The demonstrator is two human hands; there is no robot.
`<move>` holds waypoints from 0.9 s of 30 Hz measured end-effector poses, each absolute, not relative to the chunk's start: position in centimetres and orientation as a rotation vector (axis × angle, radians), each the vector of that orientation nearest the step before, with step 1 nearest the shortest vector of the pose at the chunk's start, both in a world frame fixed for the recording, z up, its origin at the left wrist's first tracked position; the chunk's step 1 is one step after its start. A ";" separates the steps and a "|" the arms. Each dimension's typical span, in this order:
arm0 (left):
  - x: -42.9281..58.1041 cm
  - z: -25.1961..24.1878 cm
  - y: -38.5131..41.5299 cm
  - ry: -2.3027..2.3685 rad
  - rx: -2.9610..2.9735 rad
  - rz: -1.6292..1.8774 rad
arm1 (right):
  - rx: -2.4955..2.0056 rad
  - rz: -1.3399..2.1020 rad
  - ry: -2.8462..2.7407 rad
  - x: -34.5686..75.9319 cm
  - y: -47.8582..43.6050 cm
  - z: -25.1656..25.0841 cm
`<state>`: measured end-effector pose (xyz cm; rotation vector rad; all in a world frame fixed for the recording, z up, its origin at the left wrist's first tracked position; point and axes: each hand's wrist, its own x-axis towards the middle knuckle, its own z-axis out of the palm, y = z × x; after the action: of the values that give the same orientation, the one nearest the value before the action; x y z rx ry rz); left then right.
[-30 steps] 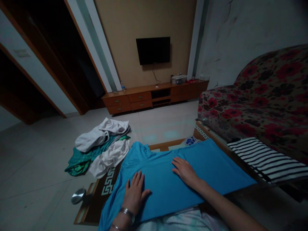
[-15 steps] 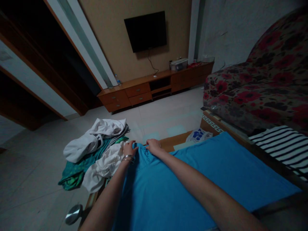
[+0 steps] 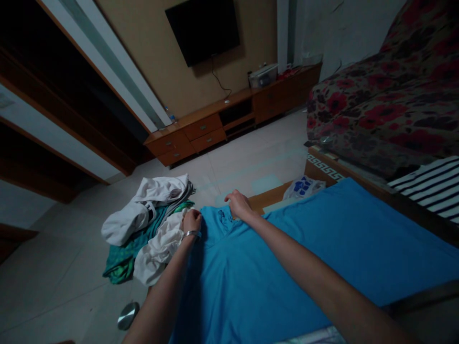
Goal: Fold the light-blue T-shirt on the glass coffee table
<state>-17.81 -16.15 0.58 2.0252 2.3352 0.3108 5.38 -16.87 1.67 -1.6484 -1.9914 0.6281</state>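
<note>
A plain blue shirt lies spread over the table, with small folds around its gathered neck part at the far edge. My left hand, a silver bracelet at its wrist, is closed on the left side of that neck part. Across from it, my right hand has its fingers bent in and pinches the right side of the same part; the fingertips are partly hidden. A crumpled white cloth lies right beside my left hand.
White clothing and a green garment are piled at the left. A plastic bag sits by the table's far edge. Striped cloth and a floral sofa are at right. A round metal piece sticks out near my left forearm.
My hands have moved apart, the right one up and to the right, stretching the shirt's neck part wider. The camera view has tilted and shifted slightly.
</note>
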 end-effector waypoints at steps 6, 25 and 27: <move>-17.1 0.1 -14.2 2.313 2.067 0.275 | -1.589 0.600 -2.263 4.3 -17.8 2.6; -16.6 -0.3 -14.2 2.549 1.959 0.309 | -1.780 0.698 -1.968 4.7 -15.8 0.4; -16.4 -0.4 -14.4 2.565 1.962 0.311 | -1.762 0.658 -1.968 4.7 -15.9 0.0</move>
<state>-16.36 -14.40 -0.42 1.9618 2.5653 0.3111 4.70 -15.85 0.04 -1.7624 -1.9684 0.6577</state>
